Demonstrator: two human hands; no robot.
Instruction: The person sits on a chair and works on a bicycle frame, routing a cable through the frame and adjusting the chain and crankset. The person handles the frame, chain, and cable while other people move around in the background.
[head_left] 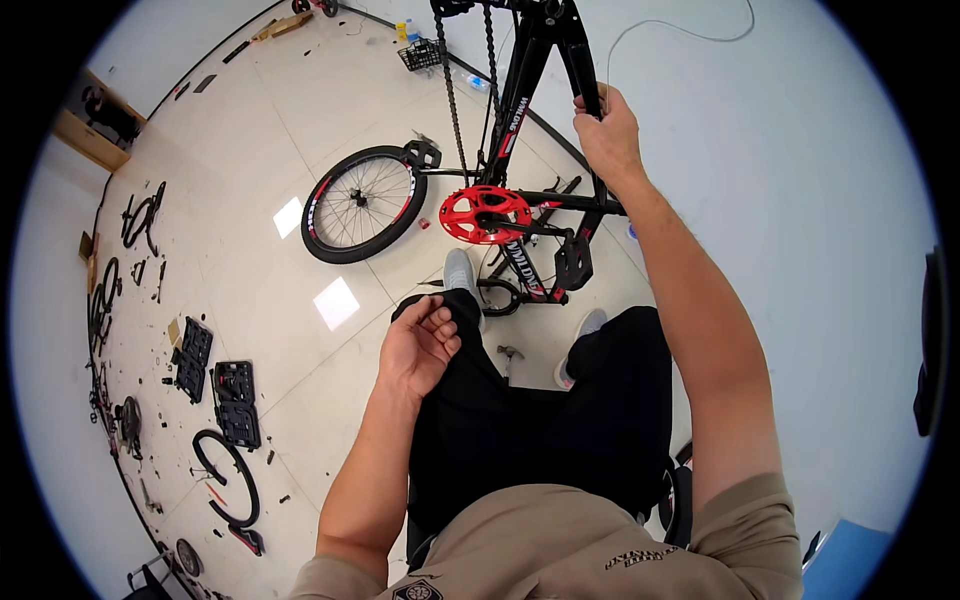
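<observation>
A black bicycle frame [527, 75] stands upside down in front of me. My right hand [612, 140] is closed around one of its upper tubes, near the white wall. Lower on the frame are a red chainring [485, 215] with its crank and a black pedal [573, 262]. The chain [449, 110] runs up from there. Over my left thigh, my left hand [422, 350] lies palm up with its fingers loosely curled, and I see nothing in it. A wheel with a black tyre [362, 205] lies on the floor left of the frame.
A hammer [510, 353] lies between my feet. Black tool cases [236, 402], another wheel [226, 478] and scattered bike parts are on the tiled floor to the left. A black basket [421, 54] sits at the back. A thin cable [680, 36] loops against the wall.
</observation>
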